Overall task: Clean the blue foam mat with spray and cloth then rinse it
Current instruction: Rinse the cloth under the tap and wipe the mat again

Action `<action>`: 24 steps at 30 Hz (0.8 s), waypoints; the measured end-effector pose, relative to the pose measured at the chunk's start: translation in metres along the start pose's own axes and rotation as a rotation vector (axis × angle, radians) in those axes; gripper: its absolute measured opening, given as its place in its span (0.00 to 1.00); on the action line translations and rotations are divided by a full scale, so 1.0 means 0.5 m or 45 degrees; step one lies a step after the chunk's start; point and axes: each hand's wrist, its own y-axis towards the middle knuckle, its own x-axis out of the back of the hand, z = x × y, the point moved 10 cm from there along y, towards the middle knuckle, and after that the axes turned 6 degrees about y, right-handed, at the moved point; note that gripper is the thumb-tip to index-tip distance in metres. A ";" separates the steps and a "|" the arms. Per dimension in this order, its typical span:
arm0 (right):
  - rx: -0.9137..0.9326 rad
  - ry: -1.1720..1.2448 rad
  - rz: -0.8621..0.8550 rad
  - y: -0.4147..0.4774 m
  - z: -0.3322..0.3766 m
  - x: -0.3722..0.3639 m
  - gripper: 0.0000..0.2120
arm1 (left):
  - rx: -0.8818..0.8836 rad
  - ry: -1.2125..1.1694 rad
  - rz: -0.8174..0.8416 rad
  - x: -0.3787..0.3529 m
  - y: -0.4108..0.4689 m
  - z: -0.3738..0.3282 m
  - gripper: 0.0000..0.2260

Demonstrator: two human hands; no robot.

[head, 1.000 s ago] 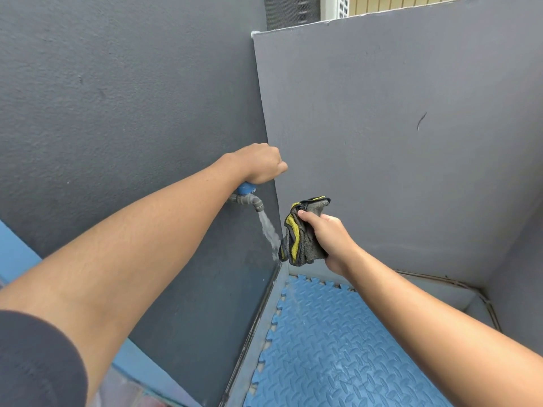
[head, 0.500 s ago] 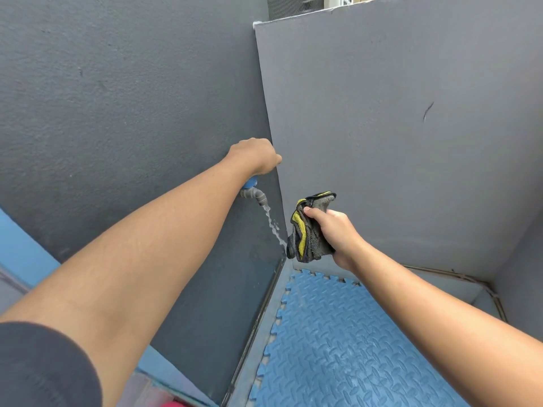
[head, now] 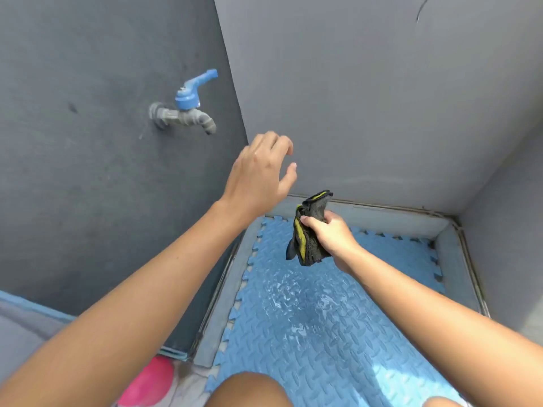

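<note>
The blue foam mat lies wet on the floor of a grey-walled corner, with a shiny film of water across its middle. My right hand grips a bunched dark grey cloth with yellow trim and holds it above the mat's far end. My left hand hovers open in the air, fingers spread, below and to the right of the wall tap. The tap has a blue lever handle, and no water runs from its spout. No spray bottle is in view.
Dark grey walls close the corner on the left, back and right. A low grey kerb frames the mat. A pink object lies at the lower left, and my knee shows at the bottom edge.
My left hand has let go of the tap handle and dropped away to the right. The water stream has stopped. My view has tilted down, showing more of the mat.
</note>
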 end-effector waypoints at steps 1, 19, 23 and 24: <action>-0.042 -0.044 -0.023 0.001 -0.057 0.011 0.05 | 0.071 -0.064 0.113 -0.072 -0.058 0.015 0.10; 0.507 -1.158 0.128 0.048 -0.451 -0.089 0.29 | 0.699 -0.087 0.737 -0.668 -0.684 0.150 0.20; 0.706 -1.496 0.340 0.013 -0.544 -0.162 0.28 | 0.691 -0.077 0.729 -0.675 -0.692 0.156 0.20; 0.732 -1.502 0.319 0.022 -0.547 -0.162 0.28 | 0.690 -0.070 0.722 -0.674 -0.693 0.156 0.20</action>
